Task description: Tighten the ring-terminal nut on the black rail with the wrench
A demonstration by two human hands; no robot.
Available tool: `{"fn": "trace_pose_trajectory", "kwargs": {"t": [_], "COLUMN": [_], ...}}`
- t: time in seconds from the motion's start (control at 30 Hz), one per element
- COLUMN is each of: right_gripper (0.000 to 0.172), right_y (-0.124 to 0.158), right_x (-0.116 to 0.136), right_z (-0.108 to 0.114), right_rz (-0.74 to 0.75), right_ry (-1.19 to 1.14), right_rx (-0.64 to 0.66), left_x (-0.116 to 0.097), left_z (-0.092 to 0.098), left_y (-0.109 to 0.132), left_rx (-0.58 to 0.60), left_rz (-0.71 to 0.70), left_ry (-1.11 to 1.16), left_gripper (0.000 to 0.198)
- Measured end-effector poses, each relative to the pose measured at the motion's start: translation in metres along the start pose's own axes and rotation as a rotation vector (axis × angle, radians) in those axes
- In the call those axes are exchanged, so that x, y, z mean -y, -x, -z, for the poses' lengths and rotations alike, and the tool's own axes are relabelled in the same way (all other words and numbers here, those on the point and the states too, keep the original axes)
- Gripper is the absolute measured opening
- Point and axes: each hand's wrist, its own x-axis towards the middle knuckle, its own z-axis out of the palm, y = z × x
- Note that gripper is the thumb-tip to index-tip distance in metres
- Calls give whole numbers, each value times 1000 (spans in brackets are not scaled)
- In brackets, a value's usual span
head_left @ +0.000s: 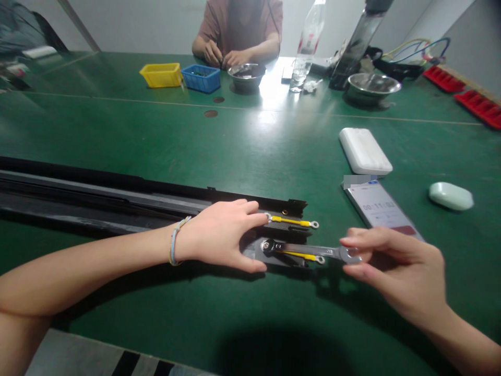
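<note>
My right hand (399,266) pinches the open end of a metal wrench (309,250) between thumb and fingers. The wrench's ring end sits around a bolt near the right end of the nearer black rail. My left hand (223,235), fingers spread, lies across the long black rails (97,196), its index finger touching the inner end of a yellow cable (291,221) with ring terminals. A second yellow cable (307,256) lies partly under the wrench, its ring terminal sticking out past the rail end.
A phone (381,206), a white case (366,151) and a pale green case (451,196) lie at right. Farther back are yellow (161,76) and blue (201,78) bins, metal bowls (373,90), a bottle (307,49) and red trays (477,107). A person sits opposite.
</note>
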Motion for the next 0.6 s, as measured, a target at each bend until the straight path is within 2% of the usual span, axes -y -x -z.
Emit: {"fn": "trace_pose_trajectory", "kwargs": {"t": [0.23, 0.5, 0.6], "right_gripper": [19, 17, 20], "right_y": [6, 3, 4], "right_x": [3, 1, 0], "right_z": [-4, -4, -4], "right_rz": [34, 77, 52], "right_ry": [-122, -50, 21], "right_rx": [46, 44, -5], "left_x": [3, 5, 4], "left_z": [0, 0, -2], "left_y": [-9, -8, -5], "left_rx": [-1, -10, -12], "left_rz": [1, -13, -15], "left_ry": [4, -2, -2], "left_gripper": [60, 60, 60]}}
